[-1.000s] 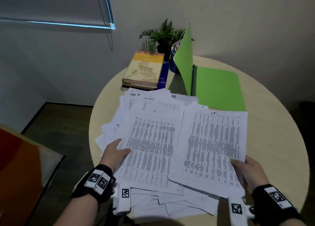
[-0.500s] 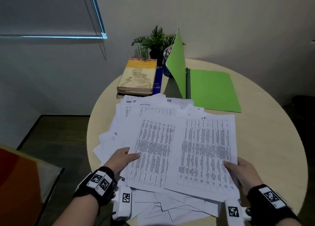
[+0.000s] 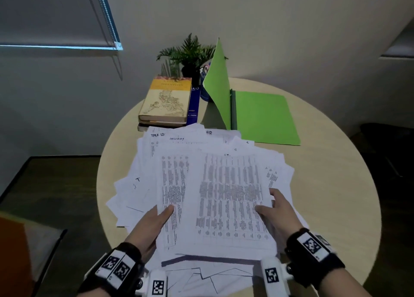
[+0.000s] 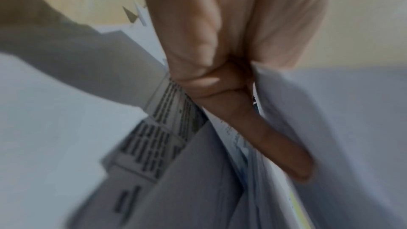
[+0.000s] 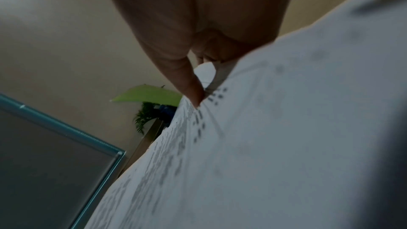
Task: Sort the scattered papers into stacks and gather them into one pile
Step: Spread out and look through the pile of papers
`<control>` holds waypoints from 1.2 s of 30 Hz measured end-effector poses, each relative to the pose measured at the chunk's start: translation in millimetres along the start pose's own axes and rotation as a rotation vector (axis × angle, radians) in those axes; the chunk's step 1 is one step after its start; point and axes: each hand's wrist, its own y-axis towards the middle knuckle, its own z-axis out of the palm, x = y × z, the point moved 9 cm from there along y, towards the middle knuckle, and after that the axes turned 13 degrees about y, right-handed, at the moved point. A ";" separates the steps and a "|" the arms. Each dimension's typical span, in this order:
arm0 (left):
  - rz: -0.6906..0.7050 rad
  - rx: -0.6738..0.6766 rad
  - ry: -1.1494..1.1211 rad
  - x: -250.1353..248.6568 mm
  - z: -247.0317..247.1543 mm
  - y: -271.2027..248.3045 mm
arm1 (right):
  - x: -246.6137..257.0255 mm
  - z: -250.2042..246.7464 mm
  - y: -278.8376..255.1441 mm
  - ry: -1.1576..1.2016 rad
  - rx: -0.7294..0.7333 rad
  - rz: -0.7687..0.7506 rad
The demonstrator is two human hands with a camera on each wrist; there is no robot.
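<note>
A loose spread of white printed papers (image 3: 156, 162) covers the near half of the round table (image 3: 336, 184). Two sheaf-like stacks lie on top, overlapping in the middle. My left hand (image 3: 154, 220) grips the left stack (image 3: 172, 196) at its near left edge, thumb on top; the left wrist view shows its fingers (image 4: 253, 128) under the sheets. My right hand (image 3: 275, 211) holds the right stack (image 3: 228, 198) at its right edge, thumb (image 5: 191, 91) pressed on the print. More sheets (image 3: 208, 276) poke out below, near the table's front edge.
An open green folder (image 3: 264, 115) lies at the back right, its cover standing up. Two stacked books (image 3: 168, 99) sit at the back left, a potted plant (image 3: 188, 55) behind them. The right part of the tabletop is bare wood. An orange chair (image 3: 13, 252) stands at the left.
Both hands have drawn the two stacks toward each other, so the right stack now overlaps the left one. The right hand has shifted left and further up the page edge.
</note>
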 end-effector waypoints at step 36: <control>0.118 -0.364 0.080 1.0 -74.9 1.9 | 16.0 13.4 -6.6 -0.925 -0.183 0.010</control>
